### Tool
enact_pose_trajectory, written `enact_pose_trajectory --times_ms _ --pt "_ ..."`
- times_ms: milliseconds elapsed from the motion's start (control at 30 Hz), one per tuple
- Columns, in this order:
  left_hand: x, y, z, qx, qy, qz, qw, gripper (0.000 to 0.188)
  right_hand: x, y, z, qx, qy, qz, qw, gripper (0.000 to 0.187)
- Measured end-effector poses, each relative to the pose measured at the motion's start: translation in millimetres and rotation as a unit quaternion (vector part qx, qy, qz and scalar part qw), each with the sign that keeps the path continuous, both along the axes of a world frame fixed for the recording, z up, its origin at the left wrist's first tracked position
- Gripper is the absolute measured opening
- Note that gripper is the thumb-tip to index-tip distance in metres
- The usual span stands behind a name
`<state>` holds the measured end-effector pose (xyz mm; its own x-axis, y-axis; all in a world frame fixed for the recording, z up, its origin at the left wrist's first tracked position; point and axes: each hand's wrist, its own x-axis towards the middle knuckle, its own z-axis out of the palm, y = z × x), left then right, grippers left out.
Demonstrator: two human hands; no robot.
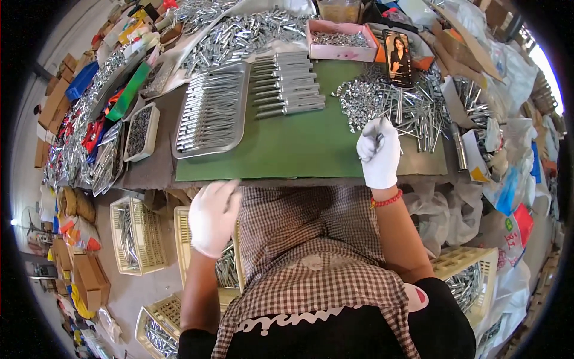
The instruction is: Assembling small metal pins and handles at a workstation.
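My right hand point(380, 154), in a white glove, is over the right part of the green mat point(287, 154). Its fingers are curled into a pinch, and whatever they hold is too small to make out. Just beyond it are a heap of thin metal rods point(423, 119) and a pile of small shiny metal pieces point(357, 99). My left hand point(214, 219), also gloved, hangs off the table's front edge with fingers stretched out and nothing visible in them. A metal tray point(179, 153) of rods lies beyond it, beside a stacked row of metal rods point(290, 90).
A phone point(397, 58) stands upright behind the rods, by a pink box point(312, 49) of small parts. Loose metal parts point(251, 36) are heaped at the back. A white bin point(154, 134) sits left of the tray. Yellow crates point(160, 239) of metal parts stand on the floor.
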<state>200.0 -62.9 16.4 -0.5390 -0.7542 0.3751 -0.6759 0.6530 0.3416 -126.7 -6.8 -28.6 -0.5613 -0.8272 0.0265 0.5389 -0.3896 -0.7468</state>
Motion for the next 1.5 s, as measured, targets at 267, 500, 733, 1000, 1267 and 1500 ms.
enact_pose_trajectory --times_ms 267,500,733,1000,1267,1500 --pt "-163 -100 -9 -0.063 -0.083 -0.143 0.984 0.026 2 2 -1 0.070 0.148 0.041 0.986 0.021" --pt "-172 -109 -26 -0.055 -0.074 -0.162 0.983 0.023 5 18 20 0.097 0.159 0.036 0.982 0.028" --pt "-165 -64 10 0.028 -0.125 -0.289 0.949 0.027 5 38 46 0.279 0.296 0.064 0.911 0.037" --pt "-156 -44 15 0.019 -0.051 -0.327 0.944 0.036 -8 38 45 0.282 0.222 0.145 0.922 0.033" --pt "-167 -27 27 -0.017 -0.131 -0.321 0.938 0.030 -13 37 24 0.221 0.487 0.059 0.843 0.035" --pt "-155 -36 8 -0.009 -0.062 -0.312 0.948 0.029 -9 42 40 0.313 0.425 0.110 0.842 0.028"
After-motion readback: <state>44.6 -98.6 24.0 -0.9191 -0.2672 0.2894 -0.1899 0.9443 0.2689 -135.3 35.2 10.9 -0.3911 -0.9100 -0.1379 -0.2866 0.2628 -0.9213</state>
